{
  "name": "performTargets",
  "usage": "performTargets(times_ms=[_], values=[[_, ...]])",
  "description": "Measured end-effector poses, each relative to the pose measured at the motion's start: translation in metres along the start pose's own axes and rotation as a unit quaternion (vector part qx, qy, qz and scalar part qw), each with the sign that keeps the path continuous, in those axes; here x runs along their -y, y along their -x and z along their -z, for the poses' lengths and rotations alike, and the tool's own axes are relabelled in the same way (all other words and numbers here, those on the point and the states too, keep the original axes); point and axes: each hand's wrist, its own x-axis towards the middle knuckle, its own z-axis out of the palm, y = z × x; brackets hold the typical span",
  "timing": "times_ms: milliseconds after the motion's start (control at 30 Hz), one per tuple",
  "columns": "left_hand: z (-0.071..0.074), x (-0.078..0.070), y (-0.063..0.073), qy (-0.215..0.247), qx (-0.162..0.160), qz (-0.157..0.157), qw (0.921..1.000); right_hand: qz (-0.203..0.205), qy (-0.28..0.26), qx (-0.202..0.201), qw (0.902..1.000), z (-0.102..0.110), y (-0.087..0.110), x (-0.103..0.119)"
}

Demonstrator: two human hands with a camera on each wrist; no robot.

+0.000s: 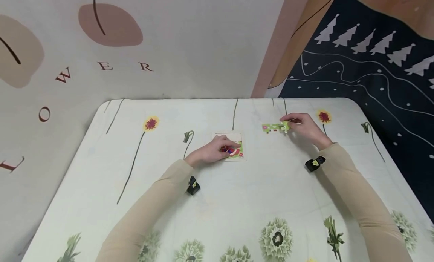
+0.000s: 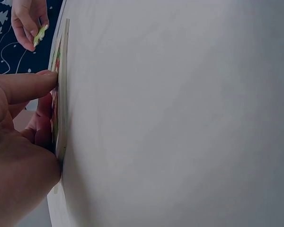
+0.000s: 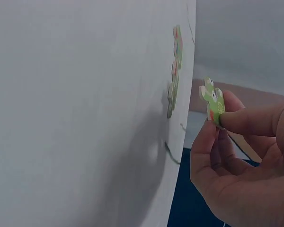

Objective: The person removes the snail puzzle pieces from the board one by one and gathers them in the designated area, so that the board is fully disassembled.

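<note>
A small square puzzle board (image 1: 235, 136) with a pale rim lies on the table, its lower part covered by a colourful picture. Over it rests my left hand (image 1: 215, 148), fingertips pressing on the picture and hiding part of it. In the left wrist view the board (image 2: 63, 109) shows edge-on, with a straight digit touching its face. My right hand (image 1: 306, 128) pinches a green jigsaw piece (image 3: 213, 100) between thumb and fingers, raised off the cloth. Beside it in the right wrist view, several green jigsaw pieces (image 3: 175, 75) lie in a row on the table.
The white tablecloth (image 1: 237, 194) has printed flowers and stems. A pale wall hanging (image 1: 203, 47) with letters rises behind the table, and a dark one (image 1: 356, 69) with white trees hangs at the right. Black devices (image 1: 313, 164) sit at both wrists.
</note>
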Motion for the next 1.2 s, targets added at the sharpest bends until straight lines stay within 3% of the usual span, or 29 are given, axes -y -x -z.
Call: performTargets(times_ms=[433, 800, 1200], values=[[0.000, 0.002, 0.000, -0.009, -0.003, -0.007, 0.9999, -0.044, 0.026, 0.018, 0.9985, 0.004, -0.011, -0.009], [-0.001, 0.000, 0.000, -0.006, -0.001, 0.005, 1.0000, -0.086, 0.035, 0.023, 0.9954, 0.001, -0.017, -0.012], [-0.002, 0.001, 0.000, -0.007, -0.009, 0.004, 0.9999, -0.071, 0.046, 0.032, 0.9959, 0.001, -0.018, -0.016]])
